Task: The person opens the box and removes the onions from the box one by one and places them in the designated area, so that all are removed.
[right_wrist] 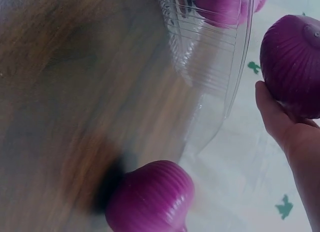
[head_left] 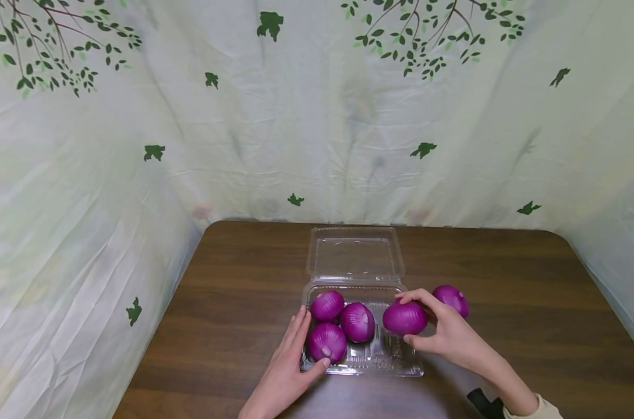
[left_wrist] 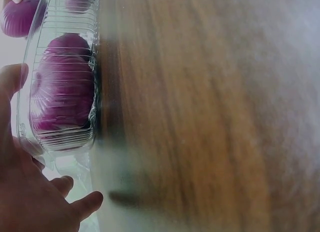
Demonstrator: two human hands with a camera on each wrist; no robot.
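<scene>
A clear plastic clamshell container lies on the table, its lid folded back toward the far edge. Inside, on the left, sit three purple onions, among them a front onion and a middle onion. My right hand grips another onion between thumb and fingers, over the container's right side; the right wrist view shows this held onion above rim height. With fingers extended, my left hand rests along the container's left wall, its thumb at the front rim.
One more onion lies on the wooden table, right of the container and behind my right hand. A pale cloth printed with leaves hangs behind the table and along its sides. A black strap shows near my right wrist.
</scene>
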